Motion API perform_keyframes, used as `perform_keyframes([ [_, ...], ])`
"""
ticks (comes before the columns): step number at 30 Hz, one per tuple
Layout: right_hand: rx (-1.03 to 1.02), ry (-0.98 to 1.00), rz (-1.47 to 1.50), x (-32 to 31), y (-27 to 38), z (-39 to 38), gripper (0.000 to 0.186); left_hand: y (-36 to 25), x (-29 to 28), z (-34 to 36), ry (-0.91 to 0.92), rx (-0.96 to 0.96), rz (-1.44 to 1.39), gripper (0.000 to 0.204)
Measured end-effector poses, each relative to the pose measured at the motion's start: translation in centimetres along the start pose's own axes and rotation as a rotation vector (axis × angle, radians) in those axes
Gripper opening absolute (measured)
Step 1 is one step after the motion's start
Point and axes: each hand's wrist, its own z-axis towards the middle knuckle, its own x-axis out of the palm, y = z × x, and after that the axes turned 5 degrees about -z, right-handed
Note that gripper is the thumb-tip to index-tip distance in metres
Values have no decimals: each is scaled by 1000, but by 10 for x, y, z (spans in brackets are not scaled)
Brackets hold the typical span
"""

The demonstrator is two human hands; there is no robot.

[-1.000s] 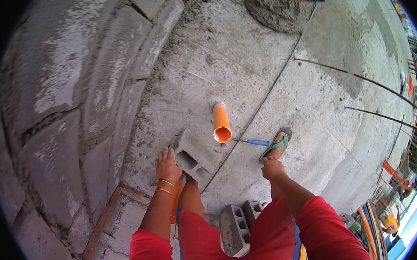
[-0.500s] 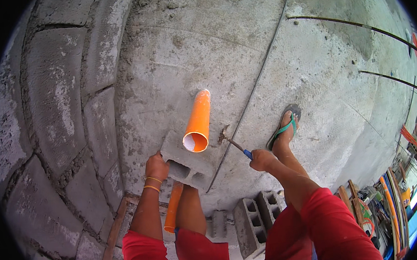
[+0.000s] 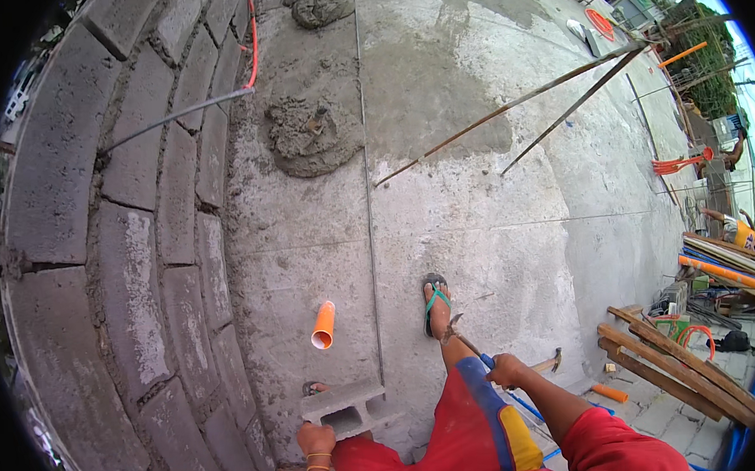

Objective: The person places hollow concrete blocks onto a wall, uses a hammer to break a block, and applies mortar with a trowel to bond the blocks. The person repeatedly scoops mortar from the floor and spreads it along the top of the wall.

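A grey hollow concrete block (image 3: 324,403) is gripped at its left end by my left hand (image 3: 316,438), held in front of my left leg with its openings showing. My right hand (image 3: 507,373) is closed round the blue grip of a hammer (image 3: 467,343), whose metal head points up and away, over my right shin. Ahead of the block, a short orange pipe (image 3: 323,323) stands up from the concrete floor (image 3: 445,204). Nothing links either hand to the pipe; the block is nearest to it.
A block wall (image 3: 140,287) runs along the left. Wet mortar (image 3: 301,144) lies farther off on the floor. Steel bars (image 3: 509,108) slant across the right. Wooden planks (image 3: 667,373) and a second hammer (image 3: 554,363) lie lower right. A person (image 3: 736,230) is at the far right.
My view has swung up and out, bringing mortar, bars and wall into sight. The block stays in my left hand and the hammer in my right. The pipe now appears smaller, farther left.
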Motion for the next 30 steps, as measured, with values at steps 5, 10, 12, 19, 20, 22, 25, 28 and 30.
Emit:
perform_keyframes([
  [5,243,-132,694,21,-69,-112,36,-25,-71,-59,-43,97,71,42],
  [10,267,-238,1055,45,-147,-135,34,-56,-126,-88,-72,17,-55,47],
  [12,310,-263,1175,45,-185,-128,32,-71,-143,-106,-63,-73,-299,50],
  [19,387,-242,1403,-23,-327,-128,29,-245,-153,-167,65,-47,143,61],
  [20,405,-263,1447,-40,-344,-130,29,-285,-138,-177,74,-15,149,61],
  [22,388,-262,1414,-78,-381,-135,29,-365,-106,-196,99,66,144,61],
  [25,321,-313,1379,-140,-434,-145,29,-459,-76,-222,126,174,126,60],
  [28,258,-400,1315,-219,-485,-163,30,-520,-67,-236,144,222,138,60],
  [30,242,-452,1200,-283,-514,-176,30,-551,-62,-237,158,224,146,60],
])
